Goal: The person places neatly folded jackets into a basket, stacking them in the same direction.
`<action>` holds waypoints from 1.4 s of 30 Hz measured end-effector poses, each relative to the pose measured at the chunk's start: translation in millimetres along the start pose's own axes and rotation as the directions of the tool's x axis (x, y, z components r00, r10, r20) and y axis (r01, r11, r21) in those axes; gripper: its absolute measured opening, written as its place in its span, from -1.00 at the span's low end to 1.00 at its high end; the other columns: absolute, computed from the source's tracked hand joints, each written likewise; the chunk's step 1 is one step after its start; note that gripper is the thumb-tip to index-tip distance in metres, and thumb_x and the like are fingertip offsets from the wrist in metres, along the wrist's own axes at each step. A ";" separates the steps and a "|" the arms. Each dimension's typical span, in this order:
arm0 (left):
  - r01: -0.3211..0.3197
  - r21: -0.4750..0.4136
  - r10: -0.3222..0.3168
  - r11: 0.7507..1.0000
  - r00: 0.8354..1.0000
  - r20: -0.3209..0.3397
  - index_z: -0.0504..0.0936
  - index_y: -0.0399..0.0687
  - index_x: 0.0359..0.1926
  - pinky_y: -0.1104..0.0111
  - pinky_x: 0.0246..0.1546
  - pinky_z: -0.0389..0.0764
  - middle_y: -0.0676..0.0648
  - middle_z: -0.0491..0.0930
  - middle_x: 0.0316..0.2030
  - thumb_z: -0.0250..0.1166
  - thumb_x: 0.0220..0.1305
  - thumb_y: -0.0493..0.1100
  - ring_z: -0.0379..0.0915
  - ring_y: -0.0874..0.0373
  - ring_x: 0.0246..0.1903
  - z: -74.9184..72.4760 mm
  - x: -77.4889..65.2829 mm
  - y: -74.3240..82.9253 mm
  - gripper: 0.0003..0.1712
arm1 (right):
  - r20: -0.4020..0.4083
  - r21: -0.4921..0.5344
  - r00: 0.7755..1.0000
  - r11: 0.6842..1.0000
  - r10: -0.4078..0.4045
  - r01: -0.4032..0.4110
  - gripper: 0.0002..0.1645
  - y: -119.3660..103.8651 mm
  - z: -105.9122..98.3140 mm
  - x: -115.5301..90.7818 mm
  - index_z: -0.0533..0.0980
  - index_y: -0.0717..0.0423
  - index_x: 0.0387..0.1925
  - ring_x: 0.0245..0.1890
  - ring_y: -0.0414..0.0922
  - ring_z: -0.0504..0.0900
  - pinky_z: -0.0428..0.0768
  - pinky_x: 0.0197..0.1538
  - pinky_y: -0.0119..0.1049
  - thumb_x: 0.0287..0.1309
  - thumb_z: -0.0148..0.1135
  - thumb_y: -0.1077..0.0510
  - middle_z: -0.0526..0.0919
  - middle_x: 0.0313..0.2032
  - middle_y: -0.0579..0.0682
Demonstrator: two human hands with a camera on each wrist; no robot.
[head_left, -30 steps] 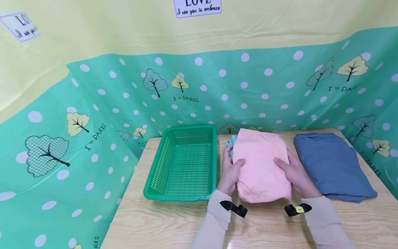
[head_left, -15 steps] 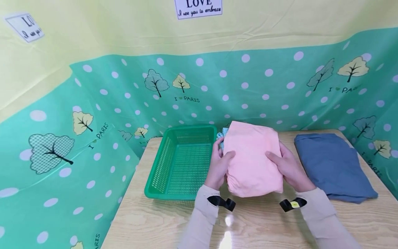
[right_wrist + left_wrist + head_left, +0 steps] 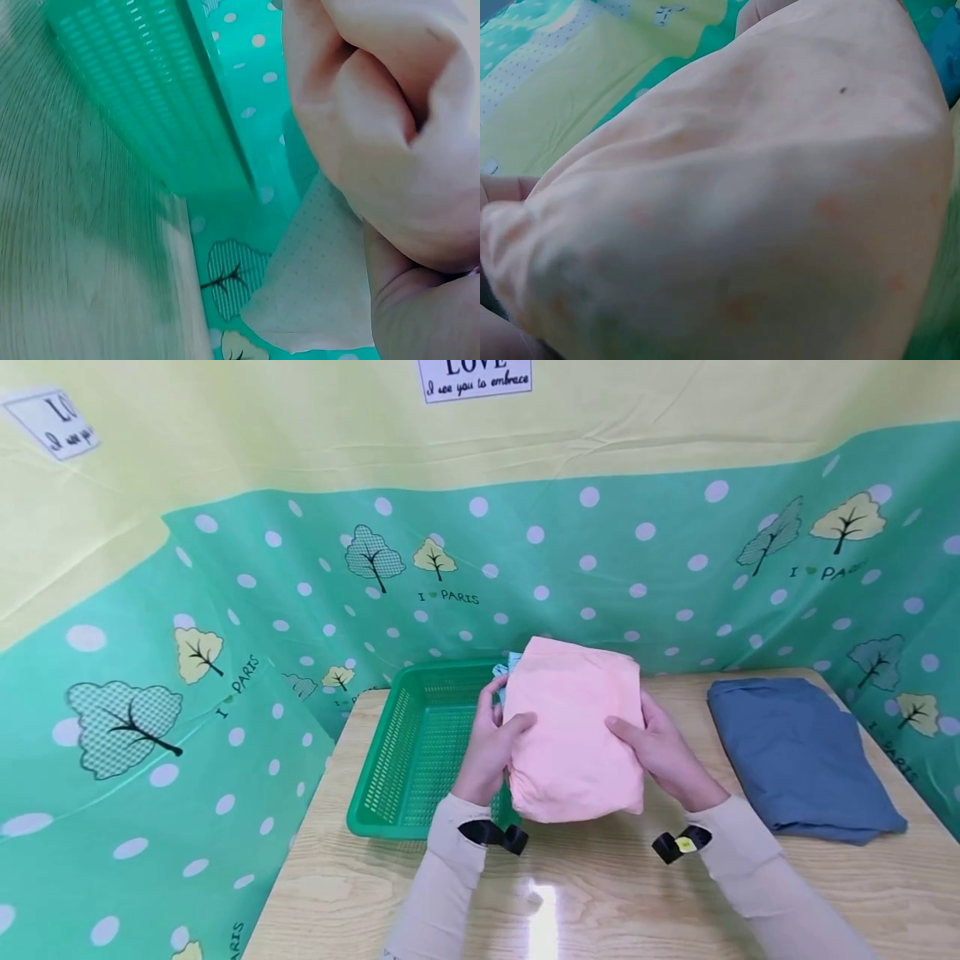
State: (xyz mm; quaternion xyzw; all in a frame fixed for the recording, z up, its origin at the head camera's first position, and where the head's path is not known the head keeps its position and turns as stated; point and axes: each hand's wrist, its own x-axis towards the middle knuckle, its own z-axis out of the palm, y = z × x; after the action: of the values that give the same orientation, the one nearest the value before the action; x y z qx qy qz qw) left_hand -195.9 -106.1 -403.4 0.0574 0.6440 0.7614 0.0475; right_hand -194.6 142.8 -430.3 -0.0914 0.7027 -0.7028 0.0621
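Note:
A folded pink cloth [image 3: 573,735] is held up in the head view, between the table and my eyes. My left hand [image 3: 487,747] grips its left edge, thumb on the front face and fingers behind. On the opposite edge my right hand [image 3: 671,756] holds it the same way. A scrap of light blue patterned fabric [image 3: 513,662] shows behind the cloth near my left fingertips. The pink cloth [image 3: 780,172] fills most of the left wrist view. Thick folds of it show above my right hand [image 3: 420,315] in the right wrist view.
A green plastic basket [image 3: 386,768] stands on the wooden table [image 3: 352,893], its right side hidden by the cloth and my left hand. To the right lies a folded dark blue cloth [image 3: 802,760]. A patterned green and yellow curtain [image 3: 420,568] hangs behind the table.
Both hands have carried the pink cloth left and a little upward, from beside the basket to over its right side. The dark blue cloth and basket stay in place.

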 end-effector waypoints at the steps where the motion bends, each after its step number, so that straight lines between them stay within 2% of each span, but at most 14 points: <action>1: -0.003 0.000 0.003 1.000 1.000 0.004 0.09 0.20 0.57 0.27 -0.16 0.70 -0.17 0.55 0.12 0.30 0.35 -0.25 0.65 0.06 -0.13 -3.5 0.1 2.7 -0.12 | 0.009 -0.005 1.000 1.000 -0.007 0.007 -0.12 -1.0 2.4 1.3 -0.12 -0.03 0.64 0.05 -0.34 0.57 0.61 0.05 -0.50 0.52 0.10 0.07 0.27 0.40 0.19; 10: -0.017 0.005 0.017 1.000 1.000 0.010 0.10 0.22 0.56 0.24 -0.06 0.71 -0.17 0.51 0.26 0.32 0.34 -0.26 0.64 0.01 0.01 -30.1 -1.2 26.0 -0.11 | 0.068 -0.009 0.996 0.998 -0.061 0.061 -0.14 -15.8 23.7 11.4 -0.08 -0.05 0.63 -0.05 -0.27 0.66 0.67 -0.02 -0.41 0.50 0.11 0.17 0.33 0.31 0.28; 15: -0.017 0.021 0.017 1.000 1.000 0.003 0.09 0.23 0.56 0.23 -0.06 0.71 -0.16 0.50 0.25 0.33 0.33 -0.26 0.64 0.00 0.01 -41.0 -4.1 32.8 -0.10 | 0.080 0.008 0.995 0.998 -0.063 0.062 -0.15 -20.6 35.3 16.3 -0.07 -0.02 0.62 -0.10 -0.24 0.69 0.70 -0.05 -0.36 0.48 0.10 0.24 0.36 0.28 0.32; 20: -0.036 0.022 0.036 0.999 0.999 -0.008 0.07 0.20 0.57 0.23 0.02 0.68 -0.15 0.49 0.28 0.33 0.34 -0.21 0.60 -0.03 0.09 -53.3 -8.0 37.9 -0.09 | 0.112 0.029 0.990 0.996 -0.085 0.083 -0.14 -25.8 48.2 20.1 -0.07 -0.01 0.61 -0.11 -0.21 0.71 0.71 -0.05 -0.33 0.47 0.09 0.27 0.40 0.23 0.33; 25: -0.065 0.018 0.065 0.998 0.997 -0.036 0.09 0.23 0.56 0.23 0.07 0.66 -0.14 0.48 0.29 0.34 0.35 -0.18 0.55 -0.05 0.14 -64.9 -13.0 42.5 -0.12 | 0.153 0.042 0.983 0.994 -0.105 0.099 -0.09 -33.2 61.9 22.1 -0.12 -0.07 0.63 -0.07 -0.17 0.71 0.71 -0.02 -0.32 0.46 0.10 0.28 0.42 0.24 0.34; 32: -0.094 0.030 0.095 0.995 0.995 -0.033 0.07 0.27 0.57 0.18 0.06 0.68 -0.13 0.45 0.31 0.34 0.35 -0.20 0.53 -0.08 0.17 -81.0 -20.3 51.0 -0.09 | 0.178 0.091 0.974 0.988 -0.140 0.125 -0.04 -38.8 79.1 25.3 -0.14 -0.14 0.64 0.06 -0.05 0.67 0.70 0.03 -0.27 0.44 0.09 0.33 0.40 0.30 0.32; 37: -0.084 0.053 0.087 0.995 0.995 -0.049 0.06 0.29 0.56 0.20 0.05 0.68 -0.12 0.43 0.33 0.33 0.36 -0.20 0.54 -0.05 0.16 -91.8 -25.8 56.2 -0.09 | 0.217 0.121 0.966 0.985 -0.143 0.119 -0.03 -39.6 89.7 28.4 -0.16 -0.17 0.64 0.11 0.00 0.66 0.69 0.06 -0.24 0.44 0.09 0.33 0.39 0.33 0.30; 42: -0.070 0.076 0.076 0.995 0.994 -0.072 0.03 0.28 0.58 0.24 0.06 0.68 -0.11 0.40 0.34 0.33 0.37 -0.20 0.53 -0.01 0.16 -102.0 -29.6 58.1 -0.08 | 0.239 0.102 0.960 0.987 -0.146 0.125 -0.06 -37.2 99.1 32.7 -0.12 -0.13 0.63 0.14 0.04 0.64 0.67 0.10 -0.21 0.43 0.11 0.31 0.40 0.33 0.28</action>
State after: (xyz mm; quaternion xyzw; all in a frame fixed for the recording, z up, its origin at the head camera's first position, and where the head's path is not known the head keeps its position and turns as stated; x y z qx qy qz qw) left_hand -181.7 -219.6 -363.6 0.0540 0.6705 0.7399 -0.0068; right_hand -203.6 39.2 -392.3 -0.2228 0.6508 -0.7183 0.1041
